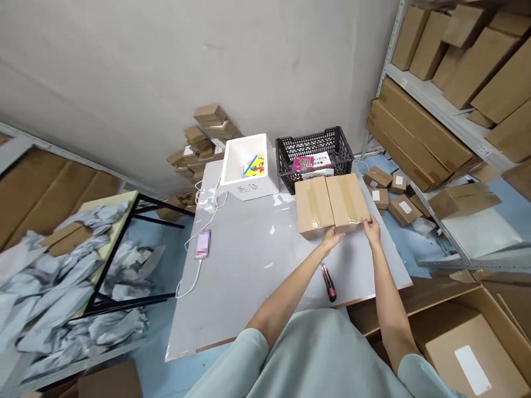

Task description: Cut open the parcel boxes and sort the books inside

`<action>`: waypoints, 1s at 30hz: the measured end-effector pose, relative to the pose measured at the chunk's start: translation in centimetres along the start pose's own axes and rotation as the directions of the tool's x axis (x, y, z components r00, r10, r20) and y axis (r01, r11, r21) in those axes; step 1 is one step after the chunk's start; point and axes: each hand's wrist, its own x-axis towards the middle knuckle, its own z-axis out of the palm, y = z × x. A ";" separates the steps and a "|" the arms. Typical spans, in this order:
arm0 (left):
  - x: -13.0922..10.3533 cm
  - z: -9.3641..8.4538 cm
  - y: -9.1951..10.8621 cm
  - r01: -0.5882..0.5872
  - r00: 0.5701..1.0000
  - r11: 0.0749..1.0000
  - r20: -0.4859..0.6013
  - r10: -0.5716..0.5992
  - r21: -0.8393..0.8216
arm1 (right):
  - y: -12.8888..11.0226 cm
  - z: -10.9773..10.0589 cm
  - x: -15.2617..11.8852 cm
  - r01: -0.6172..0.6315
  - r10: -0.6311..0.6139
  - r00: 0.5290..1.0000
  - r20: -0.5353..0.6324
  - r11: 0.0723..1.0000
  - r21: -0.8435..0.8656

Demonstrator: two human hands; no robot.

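Two taped brown cardboard boxes sit side by side on the table, the left box touching the right box. My left hand is closed at the near edge by the seam between them, its thumb against the right box's front corner. At that box's other front corner, my right hand pinches the cardboard. Some of the fingers on both hands are hidden behind the box. A red and black utility knife lies near the table edge, below my hands and touched by neither.
Behind the boxes, a black plastic crate holds books, beside a white foam bin. A phone with a cable lies on the table at left. Cartons fill the right shelves; an open carton stands at lower right.
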 end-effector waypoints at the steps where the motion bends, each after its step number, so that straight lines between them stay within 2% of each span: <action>1: 0.0 0.3 -0.3 0.001 1.000 1.000 -0.001 -0.001 0.012 | 0.1 0.1 -0.2 -0.021 0.021 1.000 -0.003 1.000 0.005; 5: -1.8 1.8 -2.4 -0.032 0.999 0.997 0.044 0.029 0.071 | 0.9 -1.3 -2.8 -0.126 0.130 0.989 -0.075 0.991 0.047; 9: -5.9 3.5 -4.6 -0.176 0.979 0.980 0.120 0.164 0.093 | 1.7 -5.3 -7.4 -0.165 0.177 0.968 -0.178 0.983 0.077; 12: -9.3 3.7 -5.8 -0.278 0.954 0.957 0.140 0.264 0.088 | 1.2 -8.4 -11.4 -0.156 0.173 0.948 -0.265 0.984 0.086; 15: -12.0 2.8 -6.6 -0.348 0.936 0.933 0.095 0.340 0.090 | -0.9 -10.5 -15.5 -0.125 0.145 0.930 -0.339 0.989 0.079; 19: -14.8 0.9 -6.6 -0.439 0.898 0.898 -0.039 0.439 -0.010 | -5.8 -11.5 -22.4 -0.034 0.067 0.925 -0.374 0.995 0.094; 22: -17.5 -1.6 -6.0 -0.509 0.859 0.854 -0.133 0.495 -0.110 | -9.9 -10.3 -29.5 -0.028 0.074 0.942 -0.328 0.990 0.141; 24: -19.5 -4.2 -5.7 -0.579 0.809 0.807 -0.200 0.552 -0.118 | -12.3 -8.4 -34.8 -0.046 0.108 0.943 -0.315 0.979 0.199; 26: -21.4 -7.8 -5.8 -0.643 0.752 0.760 -0.263 0.604 -0.095 | -14.1 -5.6 -40.0 -0.061 0.143 0.944 -0.298 0.961 0.269; 28: -22.5 -12.3 -6.6 -0.673 0.712 0.738 -0.321 0.625 -0.056 | -15.3 -2.4 -44.5 -0.088 0.171 0.957 -0.233 0.940 0.328; 30: -22.8 -17.2 -8.0 -0.654 0.709 0.756 -0.372 0.599 -0.026 | -16.0 1.0 -48.1 -0.136 0.187 0.976 -0.116 0.926 0.353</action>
